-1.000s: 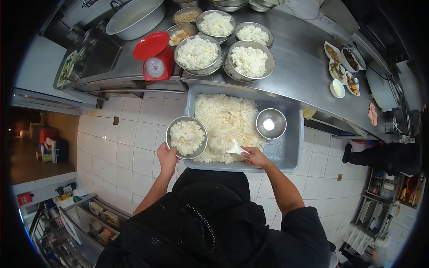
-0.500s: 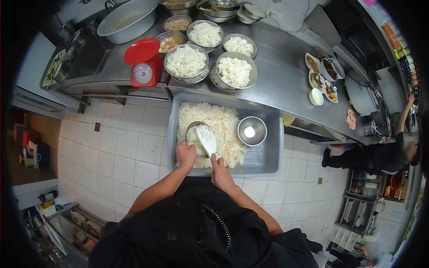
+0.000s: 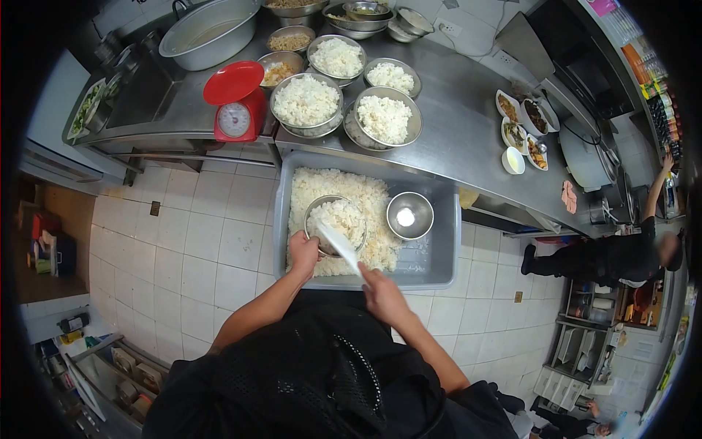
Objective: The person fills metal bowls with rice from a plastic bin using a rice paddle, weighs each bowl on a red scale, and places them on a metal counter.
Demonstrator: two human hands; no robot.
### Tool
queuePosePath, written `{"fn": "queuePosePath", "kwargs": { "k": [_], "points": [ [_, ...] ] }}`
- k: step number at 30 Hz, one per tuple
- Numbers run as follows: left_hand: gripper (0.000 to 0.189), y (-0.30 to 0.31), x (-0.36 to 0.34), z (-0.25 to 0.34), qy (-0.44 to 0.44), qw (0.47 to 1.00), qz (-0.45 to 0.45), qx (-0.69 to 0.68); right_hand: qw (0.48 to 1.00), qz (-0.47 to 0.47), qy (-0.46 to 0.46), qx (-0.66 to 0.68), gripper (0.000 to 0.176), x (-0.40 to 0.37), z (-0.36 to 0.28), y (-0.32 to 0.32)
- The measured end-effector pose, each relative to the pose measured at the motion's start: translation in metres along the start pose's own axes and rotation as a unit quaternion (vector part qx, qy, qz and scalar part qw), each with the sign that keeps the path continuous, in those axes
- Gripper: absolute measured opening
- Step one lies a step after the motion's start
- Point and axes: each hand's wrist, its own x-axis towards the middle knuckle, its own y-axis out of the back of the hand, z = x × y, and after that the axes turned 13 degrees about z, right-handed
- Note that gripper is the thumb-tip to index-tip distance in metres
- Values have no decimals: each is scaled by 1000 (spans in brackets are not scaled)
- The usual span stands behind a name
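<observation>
My left hand grips the rim of a metal bowl holding white rice, at the left side of a grey tub. In my right hand is the handle of a white paddle, seen nearly edge-on, its blade over the bowl's near part. Loose rice covers the left and middle of the grey tub around the bowl. An empty metal bowl sits in the tub's right part.
On the steel counter beyond the tub stand several rice bowls, a red scale, a large basin and small dishes. Another person stands at the far right, one arm stretched to a shelf.
The paddle has turned from flat to nearly edge-on, and my right hand has moved slightly right and nearer to me. More rice shows in the held bowl.
</observation>
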Motion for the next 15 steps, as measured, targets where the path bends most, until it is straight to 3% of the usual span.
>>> {"fn": "queuePosePath", "kwargs": {
  "k": [5, 10, 12, 13, 15],
  "points": [
    [2, 9, -2, 17, 15, 999, -37, 5, 997, 60, -41, -17, 54, 7, 3, 50],
    [2, 9, 1, 15, -5, 997, -69, 30, 998, 45, -30, -41, 53, 8, 19, -10],
    [2, 23, 6, 6, -2, 998, -46, 46, 995, 64, 35, 62, 53, 3, 47, -5],
    [2, 30, 6, 5, 1, 998, -45, 50, 993, 15, -86, 86, 45, 6, 34, 24],
    [10, 43, 5, 7, 1, 998, -31, 55, 982, -8, -181, 63, 36, 12, 73, 43]
  ]
}}
